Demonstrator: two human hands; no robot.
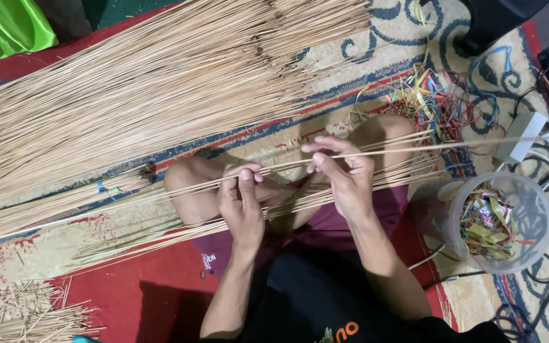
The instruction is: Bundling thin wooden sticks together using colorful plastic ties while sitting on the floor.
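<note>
Here, the left hand [241, 206] and the right hand [344, 174] are both closed in a pinch on a few long, thin tan sticks [287, 166], held level across the person's crossed legs. More such sticks lie over the lap below the hands. Beyond the knees, a broad heap of the same pale sticks [147, 89] covers the patterned red and cream carpet [160, 298]. A clear plastic jar of coloured strips [500, 222] stands just beside the right knee, near a tangle of coloured wire pieces [433, 98]. Short cut stick ends [27, 314] lie at lower left. White cables, possibly a charger, cross the right edge.
</note>
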